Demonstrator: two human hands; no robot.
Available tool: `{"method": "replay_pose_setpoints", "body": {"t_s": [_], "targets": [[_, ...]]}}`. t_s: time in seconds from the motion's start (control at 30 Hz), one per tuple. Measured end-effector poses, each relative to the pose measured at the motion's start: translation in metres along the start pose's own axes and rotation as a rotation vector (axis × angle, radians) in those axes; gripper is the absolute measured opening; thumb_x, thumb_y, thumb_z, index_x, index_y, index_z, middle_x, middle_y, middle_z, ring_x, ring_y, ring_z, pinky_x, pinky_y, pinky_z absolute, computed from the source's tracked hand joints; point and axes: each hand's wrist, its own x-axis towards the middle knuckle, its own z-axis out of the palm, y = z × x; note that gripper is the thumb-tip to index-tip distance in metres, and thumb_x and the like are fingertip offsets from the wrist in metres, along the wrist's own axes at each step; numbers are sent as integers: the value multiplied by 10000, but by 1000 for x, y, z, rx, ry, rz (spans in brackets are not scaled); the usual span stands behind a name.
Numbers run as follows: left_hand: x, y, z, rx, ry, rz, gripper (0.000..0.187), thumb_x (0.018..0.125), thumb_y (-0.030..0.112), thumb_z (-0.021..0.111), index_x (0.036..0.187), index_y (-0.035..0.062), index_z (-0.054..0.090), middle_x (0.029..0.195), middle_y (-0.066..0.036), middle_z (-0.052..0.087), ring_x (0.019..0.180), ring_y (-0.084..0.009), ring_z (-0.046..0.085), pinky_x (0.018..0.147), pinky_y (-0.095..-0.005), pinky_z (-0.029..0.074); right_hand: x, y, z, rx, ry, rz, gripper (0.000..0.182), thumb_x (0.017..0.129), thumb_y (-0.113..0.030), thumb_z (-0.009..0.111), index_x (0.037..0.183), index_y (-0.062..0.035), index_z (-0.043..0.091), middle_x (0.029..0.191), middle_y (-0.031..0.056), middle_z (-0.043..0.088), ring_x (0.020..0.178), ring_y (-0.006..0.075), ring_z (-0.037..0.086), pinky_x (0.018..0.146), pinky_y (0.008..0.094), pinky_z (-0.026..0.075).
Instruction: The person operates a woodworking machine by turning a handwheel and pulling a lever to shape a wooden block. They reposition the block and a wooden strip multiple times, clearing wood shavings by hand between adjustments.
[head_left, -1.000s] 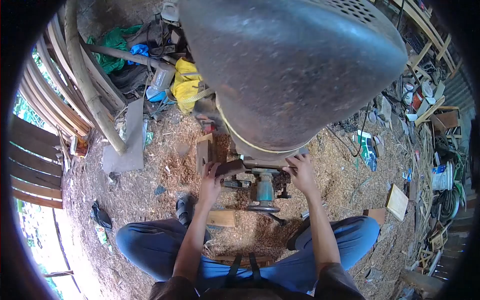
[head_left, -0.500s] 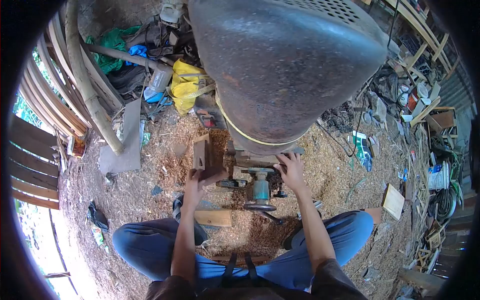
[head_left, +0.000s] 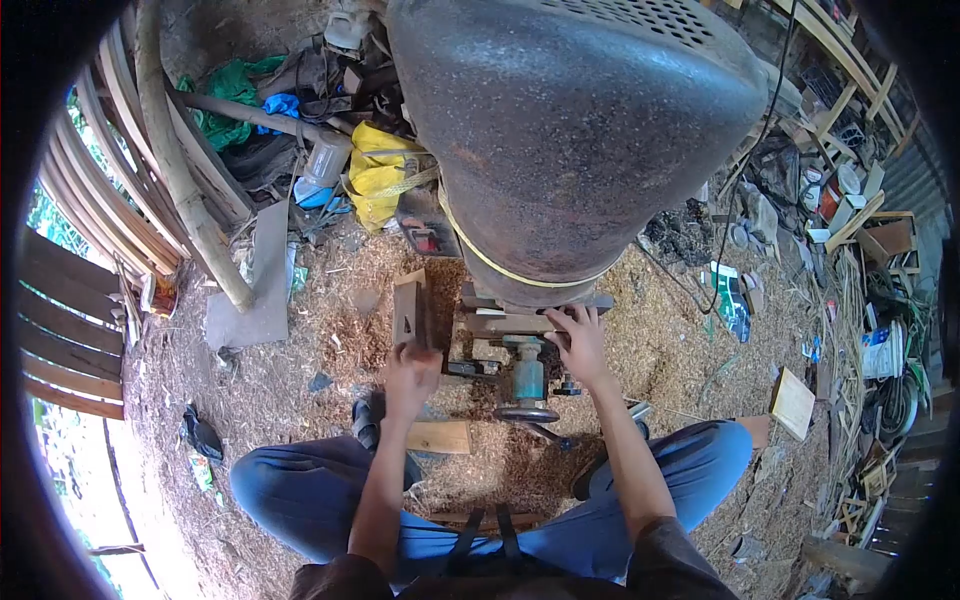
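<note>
My left hand (head_left: 411, 380) is curled closed on a short brown wooden piece, mostly hidden in the fingers and blurred. Just beyond its knuckles a dark slotted board (head_left: 405, 310) stands beside a paler piece of wood. My right hand (head_left: 582, 345) has its thumb and fingers around the right end of a wooden workpiece (head_left: 505, 324), which lies across a machine table below a large worn metal housing (head_left: 580, 140). Between my hands sits a green screw mechanism (head_left: 528, 378) with a round handwheel (head_left: 526, 413).
A pale plank (head_left: 440, 437) lies on the shavings near my left foot. A black cable (head_left: 722, 250) hangs right of the housing. Yellow sacking (head_left: 380, 180) and a leaning pole (head_left: 175, 150) are at left; clutter lines the right wall.
My left hand has moved slightly right and turned, so the brown piece that stuck out to the right is now mostly hidden. My right hand stays on the workpiece's end.
</note>
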Motion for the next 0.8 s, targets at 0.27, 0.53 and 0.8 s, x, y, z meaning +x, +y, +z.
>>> {"method": "replay_pose_setpoints", "body": {"t_s": [0.27, 0.53, 0.8], "targets": [[57, 89, 44, 44, 96, 330, 541, 923, 238, 702, 1391, 23, 537, 1487, -254, 447, 1383, -412, 431, 1127, -569, 354, 7, -11, -6, 9, 25, 10, 341, 876, -216, 743, 1211, -164, 705, 1151, 94, 622, 1109, 350, 517, 930, 500, 378], [70, 96, 43, -262, 50, 304, 280, 907, 89, 680, 1175, 6, 676, 1387, -263, 498, 1267, -468, 478, 1048, -523, 440, 10, -14, -22, -2, 33, 14, 338, 878, -226, 743, 1207, -159, 709, 1153, 95, 621, 1108, 351, 518, 946, 497, 371], [69, 104, 46, -387, 94, 282, 207, 913, 83, 696, 1097, -7, 730, 1224, -218, 566, 1095, -406, 576, 960, -457, 478, 7, -11, -23, 33, 21, 55, 341, 876, -231, 748, 1207, -160, 712, 1159, 97, 626, 1096, 343, 516, 951, 496, 368]]}}
